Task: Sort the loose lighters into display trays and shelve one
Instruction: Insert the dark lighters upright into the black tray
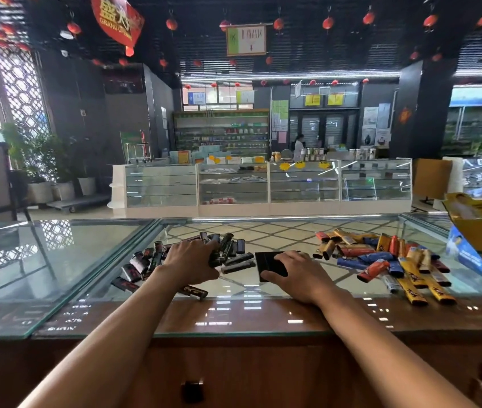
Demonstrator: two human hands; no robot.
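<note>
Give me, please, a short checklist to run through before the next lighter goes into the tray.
1. Lighters in hand: ok. The left hand has its fingers curled round a few of the black lighters.
2. Tray steadied: ok. The right hand rests on the black tray.
3. Free slots in the tray: cannot tell. The hand covers much of it.
4. Colours kept apart: ok. The coloured lighters lie in their own pile on the right of the glass counter.
5. Tray for the coloured pile: not ok. Only one tray shows.
</note>
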